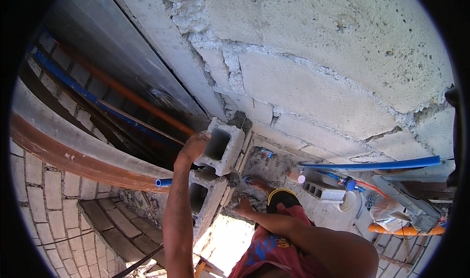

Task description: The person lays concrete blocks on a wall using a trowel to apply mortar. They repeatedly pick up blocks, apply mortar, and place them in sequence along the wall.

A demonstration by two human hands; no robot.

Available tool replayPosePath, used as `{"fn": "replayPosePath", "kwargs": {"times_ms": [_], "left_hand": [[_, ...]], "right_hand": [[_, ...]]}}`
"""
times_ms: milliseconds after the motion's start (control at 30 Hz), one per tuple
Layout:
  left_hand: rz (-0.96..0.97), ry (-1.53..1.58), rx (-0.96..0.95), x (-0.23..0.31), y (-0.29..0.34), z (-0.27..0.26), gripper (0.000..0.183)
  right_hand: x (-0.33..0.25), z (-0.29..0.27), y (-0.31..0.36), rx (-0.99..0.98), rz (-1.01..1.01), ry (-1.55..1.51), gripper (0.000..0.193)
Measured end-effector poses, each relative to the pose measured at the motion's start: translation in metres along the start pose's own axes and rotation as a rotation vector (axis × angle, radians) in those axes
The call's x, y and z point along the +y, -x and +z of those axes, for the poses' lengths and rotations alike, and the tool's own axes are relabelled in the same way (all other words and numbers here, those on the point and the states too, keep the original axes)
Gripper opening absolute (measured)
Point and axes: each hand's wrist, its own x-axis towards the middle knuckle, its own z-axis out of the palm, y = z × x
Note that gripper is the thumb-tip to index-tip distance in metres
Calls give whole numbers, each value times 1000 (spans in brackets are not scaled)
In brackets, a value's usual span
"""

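Observation:
A grey concrete hollow block (234, 149) sits at the end of a low block course, against the plastered wall. My left hand (197, 146) grips its left edge, with the fingers bent over the rim near the open core. Directly nearer me is a second hollow block (211, 192), partly covered by my left forearm. My right hand (243, 208) is low beside the course's right side, close to some grey mortar. Its fingers look curled, and whatever they may hold is hidden. Grey mortar (238, 119) lies between the upper block and the wall.
Blue pipe (372, 164) runs along the wall at right. Near it are a hollow block (324, 192), a white bucket (347, 202) and blue-and-red hoses (350, 184). Long pipes and metal sheets (122, 99) fill the left. My foot (259, 184) stands right of the course.

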Motion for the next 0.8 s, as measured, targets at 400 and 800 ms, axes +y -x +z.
{"fn": "replayPosePath", "kwargs": {"times_ms": [400,800], "left_hand": [[94,157,139,-5,10,-3,52],[159,598,845,20,166,34,36]], "right_hand": [[-100,-135,78,-505,-42,-668,28],[-316,-309,26,-371,-290,-455,32]]}}
